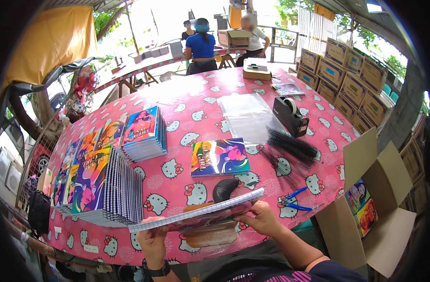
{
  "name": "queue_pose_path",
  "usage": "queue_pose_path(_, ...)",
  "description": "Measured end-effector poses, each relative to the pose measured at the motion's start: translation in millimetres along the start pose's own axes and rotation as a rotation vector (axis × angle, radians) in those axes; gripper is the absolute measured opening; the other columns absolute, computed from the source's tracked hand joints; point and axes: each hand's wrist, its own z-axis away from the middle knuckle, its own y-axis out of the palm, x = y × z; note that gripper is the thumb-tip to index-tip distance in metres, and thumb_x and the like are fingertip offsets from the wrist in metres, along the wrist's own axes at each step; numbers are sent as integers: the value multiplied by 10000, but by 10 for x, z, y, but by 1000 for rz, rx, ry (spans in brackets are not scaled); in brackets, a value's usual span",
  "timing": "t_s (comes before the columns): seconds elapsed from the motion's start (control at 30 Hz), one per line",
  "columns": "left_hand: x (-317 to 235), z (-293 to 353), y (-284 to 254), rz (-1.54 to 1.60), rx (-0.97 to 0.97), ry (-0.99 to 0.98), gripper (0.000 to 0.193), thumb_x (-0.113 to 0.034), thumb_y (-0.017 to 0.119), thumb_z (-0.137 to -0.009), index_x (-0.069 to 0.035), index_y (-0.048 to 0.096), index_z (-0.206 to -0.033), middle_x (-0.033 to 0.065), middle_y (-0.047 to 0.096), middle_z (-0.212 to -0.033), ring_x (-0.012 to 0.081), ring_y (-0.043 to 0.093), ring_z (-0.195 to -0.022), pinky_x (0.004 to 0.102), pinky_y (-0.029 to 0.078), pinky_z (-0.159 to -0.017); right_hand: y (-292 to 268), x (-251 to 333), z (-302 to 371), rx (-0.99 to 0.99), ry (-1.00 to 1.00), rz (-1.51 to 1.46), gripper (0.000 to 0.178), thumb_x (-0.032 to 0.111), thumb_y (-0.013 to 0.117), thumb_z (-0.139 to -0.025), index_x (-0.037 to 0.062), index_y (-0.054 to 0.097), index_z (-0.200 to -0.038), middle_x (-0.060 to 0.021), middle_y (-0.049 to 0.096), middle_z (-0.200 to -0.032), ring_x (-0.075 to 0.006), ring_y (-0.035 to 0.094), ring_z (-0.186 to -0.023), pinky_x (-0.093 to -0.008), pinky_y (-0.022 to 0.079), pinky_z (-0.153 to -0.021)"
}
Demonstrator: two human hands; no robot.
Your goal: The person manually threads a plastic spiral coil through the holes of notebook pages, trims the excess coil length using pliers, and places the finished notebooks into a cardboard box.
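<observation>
A notebook with a bright printed cover is held edge-up between both hands above the near side of the table. My left hand grips its left end, thumb on the pages; a dark watch is on that wrist. My right hand pinches the lower right part. Below and behind the notebook, partly hidden, are a wooden block and a dark curved object. Another colourful notebook lies flat just beyond. Pliers with blue handles rest right of my right hand, near loose black spiral coils.
Notebook stacks stand at the left. Clear plastic sleeves and a black tape dispenser lie farther back on the pink patterned tablecloth. At right, an open carton holds notebooks; closed cartons are piled beyond. Several people are at the back.
</observation>
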Motion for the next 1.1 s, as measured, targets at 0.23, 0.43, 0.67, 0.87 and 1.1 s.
queue_pose_path(0.23,-22,-36,79,-67,140,58,168,-55,686,-827,13,593,-950,115,638,-905,178,632,-840,277,519,-725,-70,-152,62,59,66,-237,236,-44,673,-772,-12,642,-1004,-64,646,-893,-100,601,-810,-270,490,-709)
queue_pose_path(0.43,240,-16,-71,-52,191,-54,310,27,635,-803,-4,552,-1100,134,626,-1019,193,611,-958,310,506,-799,-54,-221,69,77,87,-108,426,8,676,-759,34,570,-1171,-88,615,-1044,-176,599,-920,-313,478,-812)
queue_pose_path(0.67,491,135,156,178,-108,7,540,-409,600,-880,-2,472,-1210,82,578,-971,147,522,-891,284,415,-813,304,-24,-108,-122,-39,-750,429,140,648,-867,17,487,-1245,-107,603,-1063,-137,574,-970,-308,454,-844)
queue_pose_path(0.87,523,-29,235,183,-290,-95,338,-302,581,-891,-12,537,-1060,64,560,-918,143,510,-835,291,406,-791,628,99,-89,-284,124,-499,137,100,580,-907,1,607,-998,-56,636,-869,-88,585,-816,-232,464,-738)
queue_pose_path(1.1,380,-83,259,2,-385,-36,245,-195,536,-866,-2,563,-1014,75,581,-841,162,546,-830,327,417,-828,438,55,-60,-44,79,-613,241,185,524,-943,-2,556,-1092,-109,618,-1020,-135,585,-944,-268,474,-795)
